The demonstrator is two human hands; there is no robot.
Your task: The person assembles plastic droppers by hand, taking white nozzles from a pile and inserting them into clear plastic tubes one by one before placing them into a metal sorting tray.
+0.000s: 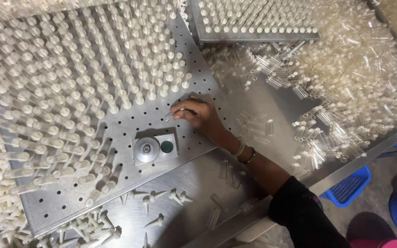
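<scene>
Of the hands, only the right hand (198, 115) shows (arm outstretched), fingers pinching a clear tube (171, 115) over the perforated plate (198, 151).

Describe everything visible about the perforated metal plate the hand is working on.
The perforated metal plate is a flat, dull silver sheet drilled with a regular grid of small holes. Clear tubes with cream tips stand in most holes; its near corner is bare. A square fitting with a round knob sits there. The right hand rests on it, pinching a clear tube.
</scene>
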